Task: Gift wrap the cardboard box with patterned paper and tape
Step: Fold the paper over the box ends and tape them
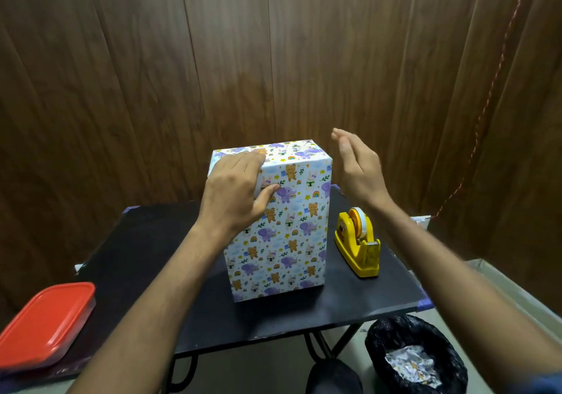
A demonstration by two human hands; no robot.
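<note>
A box (282, 226) covered in white paper printed with bears, elephants and rainbows stands upright in the middle of a black table (158, 259). My left hand (235, 191) lies over the box's upper left corner, fingers along the top edge and thumb against the near face. Just right of the box's top, my right hand (357, 167) hangs in the air with straight fingers, holding nothing and clear of the paper. A yellow tape dispenser (359, 241) with a white roll sits on the table to the right of the box.
A container with a red lid (45, 326) lies at the lower left. A bin lined with a black bag (416, 354), holding crumpled paper scraps, stands on the floor at lower right. Dark wood panelling rises close behind the table. A red cord hangs at upper right.
</note>
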